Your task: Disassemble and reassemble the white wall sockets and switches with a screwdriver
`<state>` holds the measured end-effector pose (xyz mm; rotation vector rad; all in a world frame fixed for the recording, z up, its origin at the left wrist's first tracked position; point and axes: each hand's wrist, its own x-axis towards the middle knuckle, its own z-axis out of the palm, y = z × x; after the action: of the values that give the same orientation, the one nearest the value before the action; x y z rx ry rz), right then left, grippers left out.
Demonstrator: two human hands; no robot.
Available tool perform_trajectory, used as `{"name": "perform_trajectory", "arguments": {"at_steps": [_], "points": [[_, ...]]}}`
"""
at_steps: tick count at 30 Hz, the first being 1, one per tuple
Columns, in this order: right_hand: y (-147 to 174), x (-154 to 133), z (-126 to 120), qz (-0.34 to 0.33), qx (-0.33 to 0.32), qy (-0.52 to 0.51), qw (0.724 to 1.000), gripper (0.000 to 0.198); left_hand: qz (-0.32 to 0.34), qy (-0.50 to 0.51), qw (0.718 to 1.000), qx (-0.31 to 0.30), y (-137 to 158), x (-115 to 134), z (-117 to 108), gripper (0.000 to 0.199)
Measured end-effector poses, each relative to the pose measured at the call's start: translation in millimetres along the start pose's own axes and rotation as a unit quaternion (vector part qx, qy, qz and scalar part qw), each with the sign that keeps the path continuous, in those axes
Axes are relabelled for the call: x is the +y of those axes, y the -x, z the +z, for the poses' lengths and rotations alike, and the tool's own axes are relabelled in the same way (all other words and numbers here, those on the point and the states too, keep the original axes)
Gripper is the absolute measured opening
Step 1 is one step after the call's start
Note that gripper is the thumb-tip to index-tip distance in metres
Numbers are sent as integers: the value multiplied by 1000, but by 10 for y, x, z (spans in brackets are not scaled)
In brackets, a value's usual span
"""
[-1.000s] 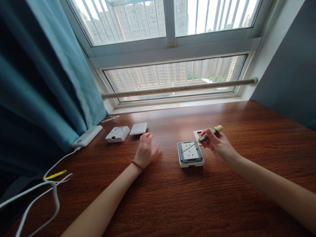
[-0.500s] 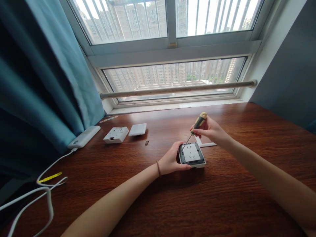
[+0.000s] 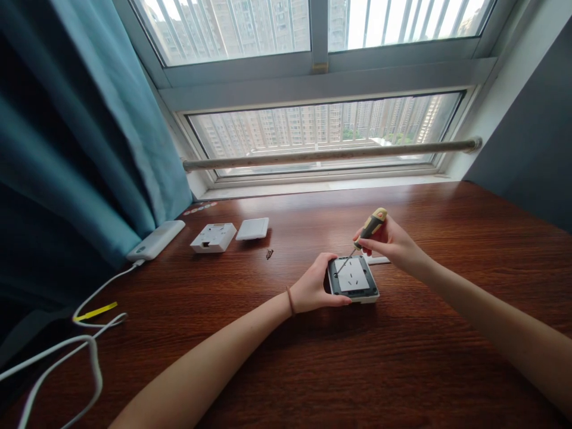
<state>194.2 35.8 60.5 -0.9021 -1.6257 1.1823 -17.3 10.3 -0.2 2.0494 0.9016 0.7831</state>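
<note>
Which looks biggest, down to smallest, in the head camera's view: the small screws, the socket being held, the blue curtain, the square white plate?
1. Blue curtain
2. Socket
3. Square white plate, though it lies farther off than the socket
4. Screws

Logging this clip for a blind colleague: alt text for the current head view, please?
The left hand grips a socket on a wooden table; the right hand holds a screwdriver to its left side. Small screws lie farther left.

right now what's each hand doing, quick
Left hand: closed around the left side of the socket box.
Right hand: closed on the screwdriver.
</note>
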Motion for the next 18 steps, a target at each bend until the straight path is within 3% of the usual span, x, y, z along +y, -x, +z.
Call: {"name": "perform_trajectory", "arguments": {"at_steps": [5, 11, 18], "points": [[96, -92, 50, -45, -28, 4, 999, 32, 3, 9, 1000, 1, 0, 12, -6, 78], [210, -239, 91, -77, -53, 99, 991, 24, 0, 3, 1000, 0, 3, 29, -9, 78], [239, -238, 140, -95, -38, 110, 989, 42, -1, -3, 1000, 2, 6, 24, -4, 80]]}}
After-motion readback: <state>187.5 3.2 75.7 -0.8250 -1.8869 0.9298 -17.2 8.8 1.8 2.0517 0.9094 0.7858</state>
